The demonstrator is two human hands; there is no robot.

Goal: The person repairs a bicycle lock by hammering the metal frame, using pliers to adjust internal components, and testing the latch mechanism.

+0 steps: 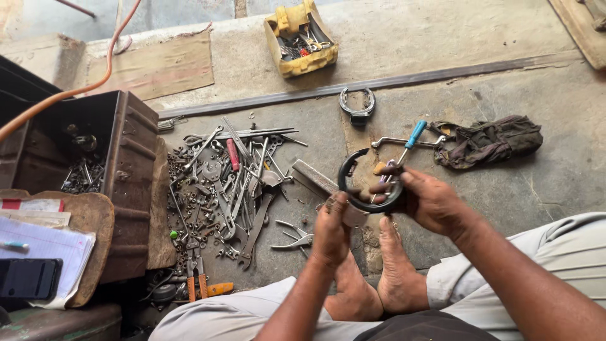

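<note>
Looking down from the head view, the person sits on the concrete floor [517, 82] with bare feet together, both hands raised over them. The left hand [331, 230] has its fingers closed on the near left edge of a dark curved shoe-shaped part [366, 205], a ring open at the far side, held just above the feet near the middle of the scene. The right hand [429, 199] grips the ring's right side, its fingertips pinched together inside the curve on a small piece I cannot make out. Just beyond the hands lies a blue-handled tool [413, 136], and right of that a crumpled dark rag [486, 140]. A second curved metal part [357, 104] lies farther off. To the left spreads a heap of wrenches and nuts [227, 183] beside a dark metal toolbox [120, 164]. A yellow tray [300, 38] sits far off.
</note>
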